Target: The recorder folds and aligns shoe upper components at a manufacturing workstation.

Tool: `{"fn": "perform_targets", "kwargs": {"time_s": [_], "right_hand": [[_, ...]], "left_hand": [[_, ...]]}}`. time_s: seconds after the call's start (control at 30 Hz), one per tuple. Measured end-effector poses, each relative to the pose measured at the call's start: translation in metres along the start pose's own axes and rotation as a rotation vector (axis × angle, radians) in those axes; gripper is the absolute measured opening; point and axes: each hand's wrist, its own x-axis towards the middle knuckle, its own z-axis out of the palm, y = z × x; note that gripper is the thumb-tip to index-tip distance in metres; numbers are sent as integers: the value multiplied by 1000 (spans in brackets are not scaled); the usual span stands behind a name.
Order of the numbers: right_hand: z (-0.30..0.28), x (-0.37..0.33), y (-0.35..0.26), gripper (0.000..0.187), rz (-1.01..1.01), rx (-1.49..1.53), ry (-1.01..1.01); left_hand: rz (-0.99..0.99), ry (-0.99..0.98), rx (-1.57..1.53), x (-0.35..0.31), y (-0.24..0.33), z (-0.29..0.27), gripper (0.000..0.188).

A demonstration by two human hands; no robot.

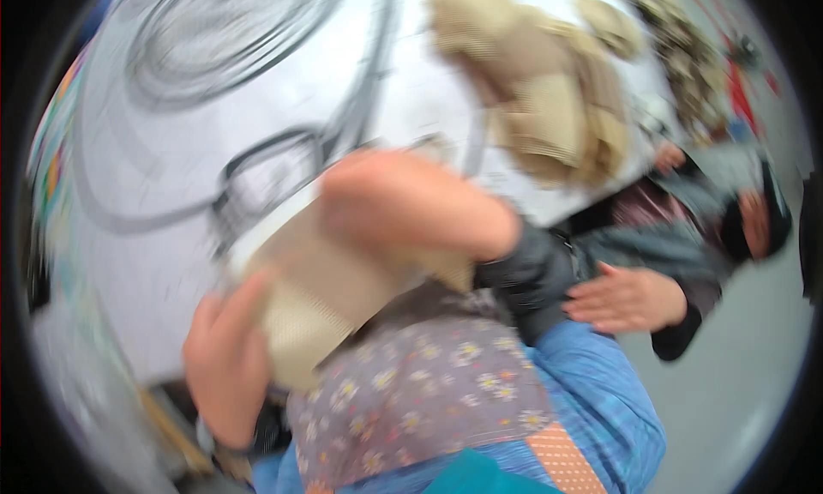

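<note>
We find the left hand (227,370) clamped on the nine o'clock edge of a beige-and-tan mesh fabric piece (321,288), at eight o'clock from centre, apparently to keep it spread. The right hand (377,194) crosses its top; blur hides any grip. Similar pieces (549,108) sit heaped towards one o'clock, presumably for easy reach.

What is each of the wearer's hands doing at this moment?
Left hand: seems closed on the edge of the beige cloth.
Right hand: over the cloth, too blurred to tell.
</note>
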Motion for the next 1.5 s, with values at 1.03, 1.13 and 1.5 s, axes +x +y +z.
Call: {"fn": "perform_targets", "kwargs": {"time_s": [1.03, 1.13, 1.5], "right_hand": [[-59, -180, -47, 27, 16, 232, 143], [-55, -186, -44, 27, -1, 249, 184], [-38, -192, -40, 25, -22, 262, 210]], "left_hand": [[370, -113, -199, -59, 107, 16, 30], [413, -39, -175, -63, 107, 21, 30], [271, -74, -123, -70, 95, 22, 30]]}}
